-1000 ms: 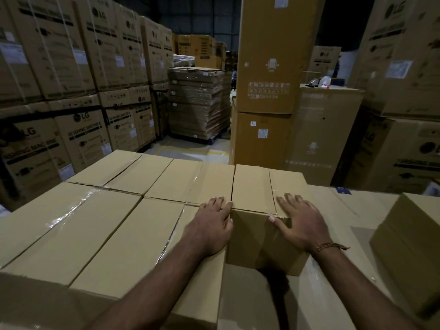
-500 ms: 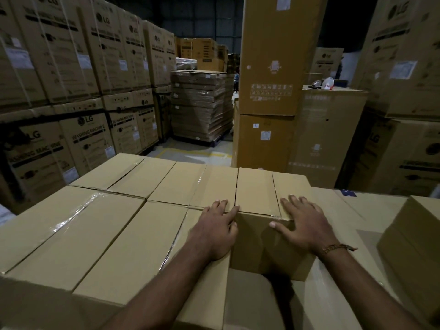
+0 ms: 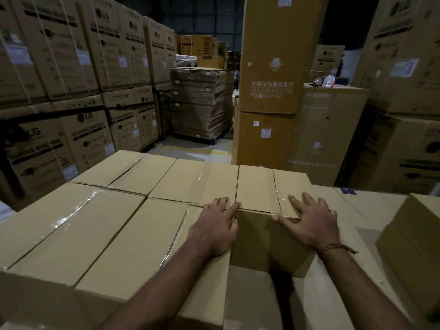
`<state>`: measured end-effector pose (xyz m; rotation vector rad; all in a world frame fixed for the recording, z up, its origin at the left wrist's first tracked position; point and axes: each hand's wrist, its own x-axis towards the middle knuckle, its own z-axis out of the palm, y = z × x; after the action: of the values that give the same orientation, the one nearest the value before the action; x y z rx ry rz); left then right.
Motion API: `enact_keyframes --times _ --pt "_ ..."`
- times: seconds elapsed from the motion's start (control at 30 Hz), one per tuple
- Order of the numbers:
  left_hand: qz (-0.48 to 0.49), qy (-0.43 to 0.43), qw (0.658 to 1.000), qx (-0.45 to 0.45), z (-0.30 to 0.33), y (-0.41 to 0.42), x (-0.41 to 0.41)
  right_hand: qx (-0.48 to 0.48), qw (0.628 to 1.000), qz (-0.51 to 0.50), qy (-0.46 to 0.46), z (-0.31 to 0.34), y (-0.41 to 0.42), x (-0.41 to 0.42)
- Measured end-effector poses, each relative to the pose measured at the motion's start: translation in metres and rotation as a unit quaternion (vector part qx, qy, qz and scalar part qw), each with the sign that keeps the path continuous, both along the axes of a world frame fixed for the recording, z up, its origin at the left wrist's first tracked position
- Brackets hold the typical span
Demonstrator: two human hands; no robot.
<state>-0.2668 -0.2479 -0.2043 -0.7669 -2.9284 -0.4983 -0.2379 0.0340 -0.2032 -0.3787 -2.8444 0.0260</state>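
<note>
The left hand (image 3: 217, 225) lies flat with its fingers straight, reaching across the near left top corner of a plain brown cardboard carton with a clear-taped top seam (image 3: 257, 186). Its palm rests on the taped brown carton next to it (image 3: 142, 234). The right hand (image 3: 309, 220) is spread flat on the near right top corner of the same carton, with the thumb stretched along the near top edge. Neither hand closes round anything; both only press on the cardboard. A woven thread bracelet (image 3: 333, 247) circles the right wrist.

The carton stands upright on a lower layer of taped cartons (image 3: 262, 303), at the far edge of that layer, its left side touching the far row of matching cartons (image 3: 171, 177). Its near face is bare and in shadow. Another brown carton (image 3: 416, 234) sits near the layer's right edge, well apart.

Beyond are printed washing-machine cartons in stacks (image 3: 83, 139) on the left, a wrapped pallet of flat cardboard (image 3: 200, 103) and a tall brown carton (image 3: 281, 55).
</note>
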Motion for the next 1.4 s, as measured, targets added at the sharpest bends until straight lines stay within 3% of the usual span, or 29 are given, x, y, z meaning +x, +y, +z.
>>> enact_keyframes --times 0.6,0.9,1.13,1.27,1.4 --pt "-0.003 -0.001 1.0 0.02 0.002 -0.001 0.002 0.033 0.999 0.012 0.041 -0.007 0.005 0.005" --pt "0.0 0.013 1.0 0.027 -0.001 0.001 0.0 0.046 0.998 0.036 -0.007 -0.002 0.005 0.006" --pt "0.008 0.008 1.0 0.019 0.008 0.002 0.006 -0.048 0.996 0.068 -0.018 0.022 -0.005 0.017" --pt "0.012 -0.008 1.0 -0.02 0.02 0.004 0.009 -0.054 0.994 0.091 -0.011 0.039 -0.022 0.044" --pt "0.035 0.043 0.998 -0.005 0.039 0.013 0.029 -0.058 0.993 0.102 0.016 0.06 -0.03 0.089"
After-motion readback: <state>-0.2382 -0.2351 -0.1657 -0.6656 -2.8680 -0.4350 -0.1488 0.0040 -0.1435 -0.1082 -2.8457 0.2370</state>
